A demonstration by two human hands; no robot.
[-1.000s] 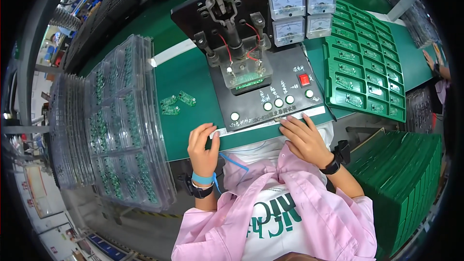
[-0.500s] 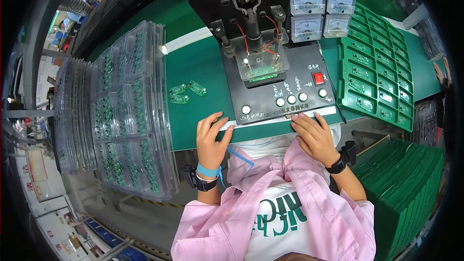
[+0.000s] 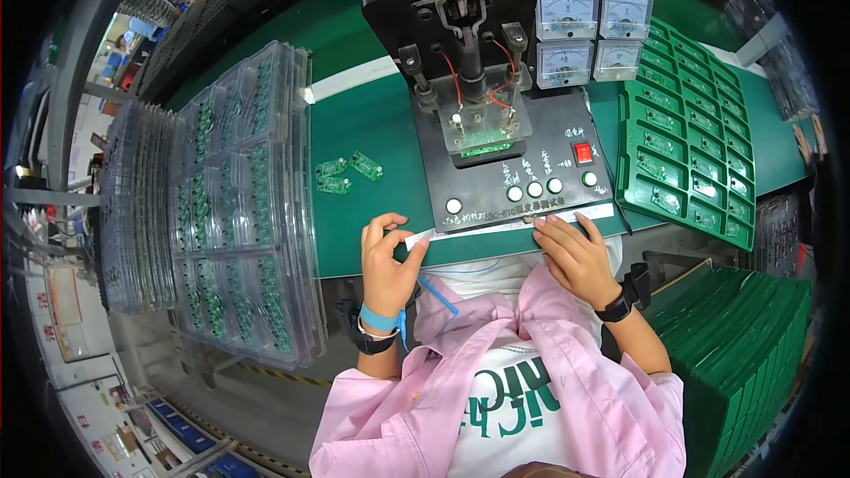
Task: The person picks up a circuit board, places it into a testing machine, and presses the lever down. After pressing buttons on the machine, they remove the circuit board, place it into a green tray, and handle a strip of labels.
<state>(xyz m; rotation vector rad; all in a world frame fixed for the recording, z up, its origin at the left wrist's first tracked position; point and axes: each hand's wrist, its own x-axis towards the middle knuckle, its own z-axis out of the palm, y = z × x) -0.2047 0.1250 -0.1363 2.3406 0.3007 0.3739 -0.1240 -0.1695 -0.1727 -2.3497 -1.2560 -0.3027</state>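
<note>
My left hand [image 3: 386, 267] rests at the near edge of the green-topped table, thumb and fingers apart. Its thumb meets the left end of a white strip [image 3: 482, 231] along the front of a black test fixture [image 3: 469, 199]. Fingers stretched out, my right hand [image 3: 574, 257] lies over that strip's right part, holding nothing. The fixture carries a toggle clamp [image 3: 459, 0], a clear press plate [image 3: 482, 122] with red wires, white round buttons [image 3: 535, 188] and a red switch [image 3: 582, 153]. Under the plate sits a green circuit board [image 3: 485, 150]. Left of it lie loose circuit boards [image 3: 335, 184].
Clear blister trays [image 3: 243, 204] full of green boards stand at the left. Four-sided analog meters [image 3: 567, 13] sit behind the fixture. On the right are a green compartment tray [image 3: 686, 137] of boards and a tall stack of green trays [image 3: 735, 345] below table level.
The view has shifted slightly, bringing the clamp's red handle into sight at the top. Both hands stay in nearly the same places by the fixture's front edge.
</note>
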